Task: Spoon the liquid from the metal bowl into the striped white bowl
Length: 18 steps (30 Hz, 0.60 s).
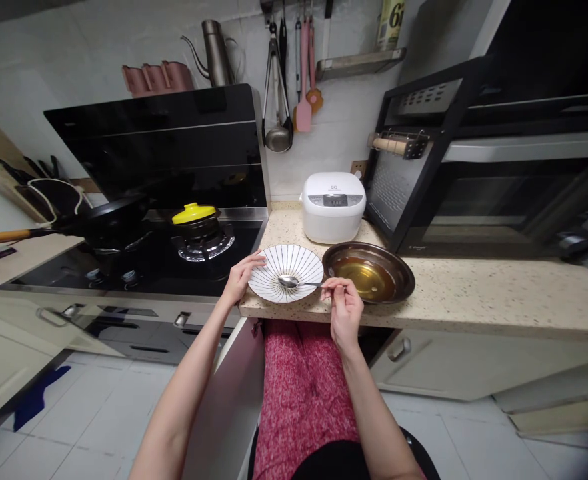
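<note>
A white plate (307, 257) with thin dark lines running out from its centre lies near the counter's front edge. My left hand (242, 279) grips its left rim, fingers over the edge. In my right hand (343, 303), closed in a pinch, is the handle of a metal spoon (289, 282). The spoon's bowl is over the middle of the plate; whether it touches cannot be made out. Just right of the plate stands a wide dark metal bowl (408, 279), golden inside, with what looks like clear liquid at the bottom.
Behind the plate is a white rice cooker (333, 210). The gas hob on the left bears a small pot with a yellow lid (194, 213) and a black frying pan (117, 217). A black oven (514, 200) stands at right. Below, a cabinet door (234, 393) hangs open beside my legs.
</note>
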Each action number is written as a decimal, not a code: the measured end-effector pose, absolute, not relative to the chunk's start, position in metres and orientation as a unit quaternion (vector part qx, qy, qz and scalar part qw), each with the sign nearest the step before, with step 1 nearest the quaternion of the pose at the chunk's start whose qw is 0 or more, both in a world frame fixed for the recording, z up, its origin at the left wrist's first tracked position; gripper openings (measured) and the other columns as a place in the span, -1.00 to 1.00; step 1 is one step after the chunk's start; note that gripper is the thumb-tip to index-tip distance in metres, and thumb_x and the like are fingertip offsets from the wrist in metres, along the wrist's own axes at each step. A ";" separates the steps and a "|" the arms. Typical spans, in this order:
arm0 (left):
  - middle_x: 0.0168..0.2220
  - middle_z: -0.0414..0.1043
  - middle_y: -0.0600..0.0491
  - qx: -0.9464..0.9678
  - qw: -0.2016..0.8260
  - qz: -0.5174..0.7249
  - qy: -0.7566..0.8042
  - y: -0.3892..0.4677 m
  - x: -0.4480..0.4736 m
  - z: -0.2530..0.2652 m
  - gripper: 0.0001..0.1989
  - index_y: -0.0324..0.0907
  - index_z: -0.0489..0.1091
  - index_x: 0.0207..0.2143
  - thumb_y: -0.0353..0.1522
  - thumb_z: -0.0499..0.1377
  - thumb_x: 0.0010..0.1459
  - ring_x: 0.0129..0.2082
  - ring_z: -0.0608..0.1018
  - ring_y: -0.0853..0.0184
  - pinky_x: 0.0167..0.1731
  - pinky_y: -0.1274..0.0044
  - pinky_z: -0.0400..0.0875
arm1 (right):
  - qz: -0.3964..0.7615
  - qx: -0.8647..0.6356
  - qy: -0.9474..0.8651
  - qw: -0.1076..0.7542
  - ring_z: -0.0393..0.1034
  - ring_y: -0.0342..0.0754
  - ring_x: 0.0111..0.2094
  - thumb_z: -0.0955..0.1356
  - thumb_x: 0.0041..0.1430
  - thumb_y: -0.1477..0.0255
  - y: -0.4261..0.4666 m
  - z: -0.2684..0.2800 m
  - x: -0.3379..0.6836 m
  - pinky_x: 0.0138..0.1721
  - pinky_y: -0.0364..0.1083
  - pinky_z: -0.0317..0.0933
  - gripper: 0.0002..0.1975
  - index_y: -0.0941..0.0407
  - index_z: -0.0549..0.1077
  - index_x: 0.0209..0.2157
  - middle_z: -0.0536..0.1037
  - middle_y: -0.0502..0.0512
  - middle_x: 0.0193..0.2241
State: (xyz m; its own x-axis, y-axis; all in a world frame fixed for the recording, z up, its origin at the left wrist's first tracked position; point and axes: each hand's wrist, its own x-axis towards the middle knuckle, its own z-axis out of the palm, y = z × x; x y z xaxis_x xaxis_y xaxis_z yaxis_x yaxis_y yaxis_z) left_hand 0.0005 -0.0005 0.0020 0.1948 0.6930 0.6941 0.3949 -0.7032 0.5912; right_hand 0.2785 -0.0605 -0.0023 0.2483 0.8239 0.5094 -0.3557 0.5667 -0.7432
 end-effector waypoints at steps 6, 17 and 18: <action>0.06 0.59 -0.19 0.758 0.143 0.526 0.359 0.000 0.001 0.002 -0.42 -0.19 0.64 -0.12 0.00 -0.04 0.41 0.28 0.46 -0.03 0.28 0.06 0.28 | 0.351 -0.270 -0.484 0.755 0.35 -0.15 -0.45 0.32 0.38 0.19 -0.063 0.001 0.281 -0.36 -0.12 0.26 -0.73 0.08 0.43 -0.31 0.54 0.03 -0.34; 0.06 0.59 -0.18 0.755 0.145 0.526 0.363 -0.002 0.002 0.003 -0.42 -0.18 0.64 -0.14 0.00 -0.04 0.41 0.28 0.46 -0.04 0.29 0.05 0.28 | 0.266 -0.285 -0.465 0.795 0.36 -0.15 -0.45 0.31 0.40 0.27 -0.072 0.014 0.285 -0.37 -0.12 0.28 -0.77 0.08 0.45 -0.32 0.53 0.04 -0.35; 0.06 0.59 -0.18 0.756 0.145 0.526 0.363 -0.002 0.003 0.004 -0.42 -0.18 0.64 -0.14 0.01 -0.04 0.40 0.28 0.46 -0.05 0.28 0.05 0.28 | 0.257 -0.284 -0.460 0.801 0.36 -0.15 -0.44 0.31 0.40 0.28 -0.072 0.015 0.286 -0.37 -0.12 0.29 -0.78 0.08 0.45 -0.31 0.52 0.04 -0.35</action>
State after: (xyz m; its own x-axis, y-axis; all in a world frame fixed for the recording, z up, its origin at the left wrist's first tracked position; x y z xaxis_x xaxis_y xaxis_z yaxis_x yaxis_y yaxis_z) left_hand 0.0025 -0.0018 0.0037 0.1835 0.7010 0.6892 0.3972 -0.6942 0.6003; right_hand 0.2856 -0.0722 0.0149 0.4445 0.6728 0.5914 -0.1499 0.7068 -0.6914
